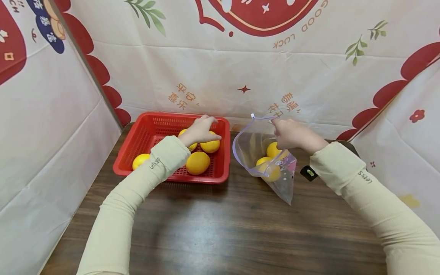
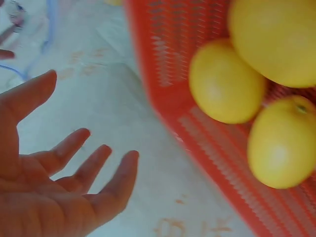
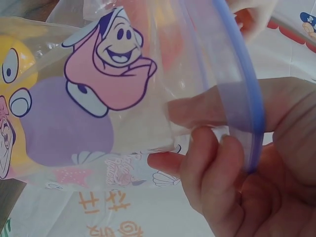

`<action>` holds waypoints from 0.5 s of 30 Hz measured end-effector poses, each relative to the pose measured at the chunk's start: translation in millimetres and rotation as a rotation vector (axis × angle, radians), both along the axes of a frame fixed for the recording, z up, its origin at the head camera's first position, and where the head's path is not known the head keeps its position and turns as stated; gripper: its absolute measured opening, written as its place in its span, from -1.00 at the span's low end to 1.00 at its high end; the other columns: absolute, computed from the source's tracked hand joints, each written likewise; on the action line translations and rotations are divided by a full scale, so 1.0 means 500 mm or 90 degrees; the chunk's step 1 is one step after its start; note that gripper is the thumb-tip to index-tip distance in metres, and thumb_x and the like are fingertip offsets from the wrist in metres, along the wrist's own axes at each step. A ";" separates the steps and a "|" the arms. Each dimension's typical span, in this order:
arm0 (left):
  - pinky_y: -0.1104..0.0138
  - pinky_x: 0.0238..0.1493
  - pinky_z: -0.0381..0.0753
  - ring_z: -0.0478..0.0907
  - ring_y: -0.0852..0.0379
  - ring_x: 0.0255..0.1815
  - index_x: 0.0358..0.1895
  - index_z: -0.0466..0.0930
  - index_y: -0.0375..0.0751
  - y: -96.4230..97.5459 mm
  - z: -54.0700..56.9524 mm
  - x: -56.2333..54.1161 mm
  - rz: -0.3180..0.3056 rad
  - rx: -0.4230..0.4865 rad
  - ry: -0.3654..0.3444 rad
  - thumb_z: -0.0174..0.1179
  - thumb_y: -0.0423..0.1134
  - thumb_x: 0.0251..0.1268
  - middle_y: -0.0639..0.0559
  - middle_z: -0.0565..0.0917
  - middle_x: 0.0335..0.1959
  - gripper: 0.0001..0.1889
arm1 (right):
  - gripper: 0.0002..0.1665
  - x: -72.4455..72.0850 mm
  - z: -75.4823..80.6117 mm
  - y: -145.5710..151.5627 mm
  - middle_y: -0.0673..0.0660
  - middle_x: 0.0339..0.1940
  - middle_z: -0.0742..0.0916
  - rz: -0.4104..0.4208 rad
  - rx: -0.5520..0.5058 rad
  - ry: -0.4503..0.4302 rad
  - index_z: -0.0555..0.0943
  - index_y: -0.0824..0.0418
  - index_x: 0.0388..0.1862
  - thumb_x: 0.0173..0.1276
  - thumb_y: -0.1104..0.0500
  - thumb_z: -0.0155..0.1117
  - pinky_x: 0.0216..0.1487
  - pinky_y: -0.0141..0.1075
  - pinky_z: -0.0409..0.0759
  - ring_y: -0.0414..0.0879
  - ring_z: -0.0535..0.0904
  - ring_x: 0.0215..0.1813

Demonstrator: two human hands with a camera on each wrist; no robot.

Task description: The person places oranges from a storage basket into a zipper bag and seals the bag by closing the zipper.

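Space is seen between the left grip (image 1: 200, 131) and the yellow citrus fruit (image 1: 210, 147) nearest to it: in the left wrist view the fingers are spread and slightly bent, and nothing is held or touched by them. In the head view that fruit is placed below the grip and partly covered by it, toward the right end of the red plastic basket (image 1: 227, 162); its long axis cannot be read. A second fruit (image 1: 198, 163) is set just to the near side, its slight oval lying roughly left to right.

To both, the left grip is the nearer one. To its right, beyond the basket's rim, the clear zip bag (image 1: 249, 149) is propped on the surface (image 1: 206, 233), its purple-edged mouth turned left and a lower corner pointed near and right. At least two fruits (image 1: 274, 150) are contained in it. The mouth's right side is pinched by the right grip (image 1: 292, 133), between thumb and curled fingers. The relation judged to matter most is thus the rightward one from left grip to bag mouth, with the basket's rim between.
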State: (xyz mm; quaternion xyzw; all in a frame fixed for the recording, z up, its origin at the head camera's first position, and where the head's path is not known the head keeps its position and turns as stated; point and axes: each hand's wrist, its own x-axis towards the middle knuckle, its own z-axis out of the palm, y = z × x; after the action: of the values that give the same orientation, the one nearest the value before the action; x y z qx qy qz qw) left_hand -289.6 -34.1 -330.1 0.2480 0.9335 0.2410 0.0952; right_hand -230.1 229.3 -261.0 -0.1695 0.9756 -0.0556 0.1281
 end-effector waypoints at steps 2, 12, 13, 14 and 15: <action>0.06 0.19 0.24 0.23 -0.12 0.17 0.20 0.32 -0.27 -0.013 -0.012 -0.006 0.006 -0.024 -0.021 0.23 -0.06 0.11 -0.20 0.33 0.18 -0.39 | -0.23 0.001 -0.001 -0.002 0.23 -0.30 0.59 -0.002 -0.001 -0.004 0.24 0.41 0.16 -0.16 0.45 0.12 -0.41 -0.21 0.45 0.02 0.46 -0.38; 0.07 0.25 0.17 0.16 -0.08 0.29 0.29 0.24 -0.20 -0.043 -0.062 -0.021 0.025 -0.206 -0.153 0.30 0.03 -0.01 -0.13 0.29 0.29 -0.22 | -0.32 0.003 -0.004 -0.004 0.19 -0.39 0.57 0.011 0.002 0.005 0.30 0.45 0.06 -0.17 0.44 0.18 -0.42 -0.22 0.46 0.00 0.46 -0.41; 0.10 0.26 0.18 0.17 -0.05 0.30 0.30 0.22 -0.20 -0.041 -0.072 -0.023 0.014 -0.215 -0.163 0.30 0.02 0.00 -0.12 0.29 0.29 -0.22 | -0.31 0.002 -0.004 -0.004 0.18 -0.39 0.57 0.011 0.003 0.005 0.30 0.46 0.08 -0.17 0.44 0.18 -0.41 -0.21 0.46 0.00 0.45 -0.40; 0.12 0.27 0.18 0.16 -0.03 0.31 0.31 0.20 -0.20 -0.039 -0.081 -0.023 0.004 -0.220 -0.175 0.29 0.01 0.02 -0.11 0.28 0.30 -0.22 | -0.27 0.002 -0.005 -0.004 0.18 -0.40 0.56 0.012 0.005 0.005 0.28 0.47 0.11 -0.17 0.44 0.18 -0.41 -0.21 0.46 0.00 0.45 -0.40; 0.13 0.26 0.19 0.16 -0.02 0.32 0.32 0.19 -0.19 -0.037 -0.089 -0.022 -0.005 -0.223 -0.190 0.28 0.00 0.04 -0.10 0.27 0.31 -0.23 | -0.25 0.002 -0.005 -0.005 0.18 -0.40 0.56 0.012 0.008 0.005 0.27 0.47 0.13 -0.17 0.44 0.18 -0.40 -0.21 0.45 0.01 0.44 -0.39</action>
State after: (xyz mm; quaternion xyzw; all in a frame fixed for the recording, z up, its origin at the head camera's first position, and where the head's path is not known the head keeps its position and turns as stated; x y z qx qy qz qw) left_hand -300.7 -52.5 -374.6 0.1927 0.9358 0.1087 0.2745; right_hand -229.0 227.0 -263.7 -0.1780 0.9748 -0.0477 0.1258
